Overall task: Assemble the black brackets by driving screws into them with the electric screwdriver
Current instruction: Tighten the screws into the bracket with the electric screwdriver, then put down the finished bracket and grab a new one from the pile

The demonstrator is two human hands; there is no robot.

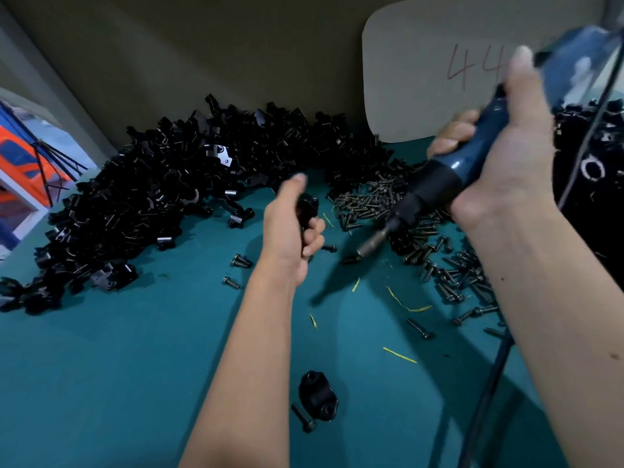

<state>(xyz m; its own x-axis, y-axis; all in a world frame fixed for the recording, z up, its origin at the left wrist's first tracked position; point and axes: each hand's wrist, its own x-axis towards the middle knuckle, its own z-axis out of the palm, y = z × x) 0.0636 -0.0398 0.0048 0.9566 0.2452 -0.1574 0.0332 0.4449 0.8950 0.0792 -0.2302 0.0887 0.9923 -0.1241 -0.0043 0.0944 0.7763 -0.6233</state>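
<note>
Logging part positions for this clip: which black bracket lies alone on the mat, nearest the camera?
The black bracket between the forearms, low in the view, with a single screw beside it. The other brackets sit in the heap or in the left hand.

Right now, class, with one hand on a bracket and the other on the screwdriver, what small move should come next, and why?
Probably bring the screwdriver's bit to the bracket in the left hand. The right hand holds the electric screwdriver tilted, its tip beside the bracket, not yet touching. Whether a screw already sits in the bracket cannot be told.
</note>
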